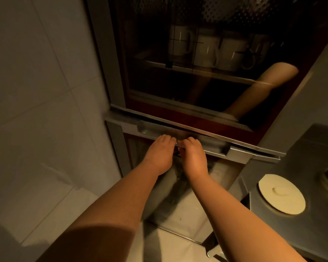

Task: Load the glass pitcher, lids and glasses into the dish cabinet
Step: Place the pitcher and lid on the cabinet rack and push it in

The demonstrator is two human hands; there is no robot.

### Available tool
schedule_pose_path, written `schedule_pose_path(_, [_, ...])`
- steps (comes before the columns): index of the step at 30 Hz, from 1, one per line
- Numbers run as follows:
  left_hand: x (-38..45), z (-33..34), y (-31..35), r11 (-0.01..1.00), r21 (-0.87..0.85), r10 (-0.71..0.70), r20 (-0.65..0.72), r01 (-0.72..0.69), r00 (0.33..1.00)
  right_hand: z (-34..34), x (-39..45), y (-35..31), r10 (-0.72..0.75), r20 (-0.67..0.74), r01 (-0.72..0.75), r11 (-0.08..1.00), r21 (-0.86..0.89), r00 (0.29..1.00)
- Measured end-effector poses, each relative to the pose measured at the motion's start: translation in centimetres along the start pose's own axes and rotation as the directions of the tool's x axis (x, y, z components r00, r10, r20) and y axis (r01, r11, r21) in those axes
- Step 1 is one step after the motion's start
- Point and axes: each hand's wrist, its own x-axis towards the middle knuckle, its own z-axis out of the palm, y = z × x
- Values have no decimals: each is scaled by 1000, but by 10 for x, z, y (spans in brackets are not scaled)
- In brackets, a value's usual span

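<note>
Both arms out, left hand (160, 150) & right hand (192, 153) side by side, fingers hooked on dish cabinet (197, 91) handle (206, 143).

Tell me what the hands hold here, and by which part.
Both the left hand and the right hand grip the cabinet door by its metal handle bar, fingers curled over its edge, side by side.

Both hands reach side by side to the metal handle (178, 129) of the dish cabinet (106, 53); the left hand (159, 152) and right hand (193, 156) curl their fingers over its edge. Behind the dark glass door (206, 91) white mugs (206, 48) stand in a row on a shelf. At right, a round cream lid (281, 193) lies on the steel desk (311, 144)
</note>
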Motion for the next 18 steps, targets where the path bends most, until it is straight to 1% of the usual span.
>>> schedule_pose_path(4, [-42, 6, 4, 998, 47, 32, -8, -32, 999, -3, -24, 0, -72, -66, 76, 994, 75, 995])
schedule_pose_path(8, [-70, 5, 15, 998, 55, 28, -10, -28, 1000, -13, -45, 1, -144, -66, 151, 980, 133, 987])
schedule_pose_path(12, [-90, -7, 25, 999, 41, 25, 48, -27, 999, -23, -61, -5, -125, -33, 128, 984, 127, 992])
schedule_pose_path(15, [-104, -20, 20, 991, 77, 103, 88, -110, 991, -28, -78, -11, -127, -16, 128, 986, 106, 992])
schedule_pose_path(18, [-114, -33, 10, 966, 165, 185, 96, -199, 978, -32, -93, -21, -105, -70, 113, 986, 124, 992])
